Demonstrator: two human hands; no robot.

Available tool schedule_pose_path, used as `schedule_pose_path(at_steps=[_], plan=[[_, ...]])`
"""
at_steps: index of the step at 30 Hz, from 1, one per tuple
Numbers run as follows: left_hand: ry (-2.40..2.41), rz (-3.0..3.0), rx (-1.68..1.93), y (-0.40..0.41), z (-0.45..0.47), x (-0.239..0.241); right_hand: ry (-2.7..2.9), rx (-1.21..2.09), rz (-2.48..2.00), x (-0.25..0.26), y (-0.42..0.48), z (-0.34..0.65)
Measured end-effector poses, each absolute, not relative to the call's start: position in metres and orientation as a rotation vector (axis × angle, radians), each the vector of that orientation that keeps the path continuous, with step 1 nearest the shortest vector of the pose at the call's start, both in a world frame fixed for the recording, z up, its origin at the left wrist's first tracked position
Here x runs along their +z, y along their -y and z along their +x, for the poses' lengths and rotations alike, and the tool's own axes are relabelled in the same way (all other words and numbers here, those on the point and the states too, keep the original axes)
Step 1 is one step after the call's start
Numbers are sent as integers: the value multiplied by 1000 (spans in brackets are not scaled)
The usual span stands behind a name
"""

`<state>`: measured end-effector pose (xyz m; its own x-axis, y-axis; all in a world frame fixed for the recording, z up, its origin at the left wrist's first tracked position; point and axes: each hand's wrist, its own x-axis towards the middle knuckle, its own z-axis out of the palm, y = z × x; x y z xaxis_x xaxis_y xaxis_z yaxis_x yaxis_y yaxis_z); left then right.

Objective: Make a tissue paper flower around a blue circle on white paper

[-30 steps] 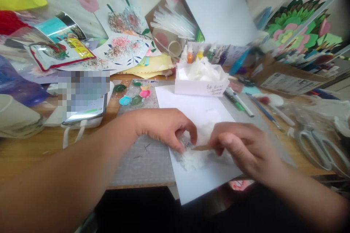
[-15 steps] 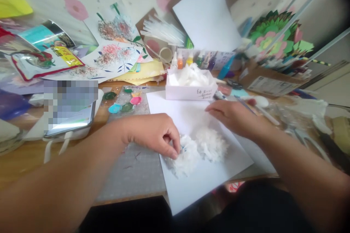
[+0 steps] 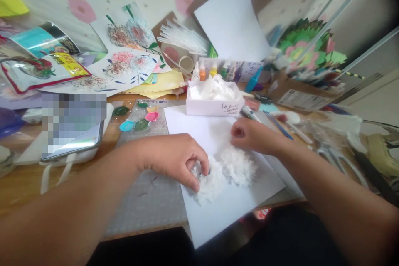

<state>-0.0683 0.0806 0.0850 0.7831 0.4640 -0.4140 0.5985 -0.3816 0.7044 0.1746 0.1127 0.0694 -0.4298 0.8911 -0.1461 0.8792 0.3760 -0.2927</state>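
Observation:
A white sheet of paper [image 3: 237,208] lies at an angle on the grey cutting mat [image 3: 146,203]. On it are two fluffy clumps of white shredded tissue, the left clump [image 3: 208,187] and the right clump [image 3: 240,168]. My left hand [image 3: 179,160] reaches over the left clump, thumb and forefinger apart at its edge; a small dark or bluish spot shows beside the forefinger. Just above the right clump, my right hand [image 3: 251,135] has its fingers curled in. What they hold, if anything, is hidden.
A white box [image 3: 208,107] full of white tissue stands at the sheet's far edge, with small paint bottles [image 3: 213,70] behind. Paint blobs [image 3: 141,124] and a phone [image 3: 79,143] are at left. Scissors [image 3: 333,156], a blue pen [image 3: 279,124] and a cardboard box [image 3: 304,95] are at right.
My left thumb and forefinger have parted from a near pinch over the left clump. My right hand's fingers have curled in from a straighter pose. The view has shifted slightly.

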Motion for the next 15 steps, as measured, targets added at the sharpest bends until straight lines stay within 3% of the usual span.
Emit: schedule_pose_path(at_steps=[7, 9, 13, 15], plan=[[-741, 2076, -198, -85, -73, 89, 2357, 466, -1705, 93, -99, 172], [-737, 2066, -191, -85, -74, 89, 2309, 640, -1587, 102, -88, 168], [-737, 2054, -171, -85, -73, 87, 2308, 1286, -1231, 115, -65, 151], [-747, 2069, -169, -84, -72, 86, 2359, 1385, -1190, 116, -59, 143]])
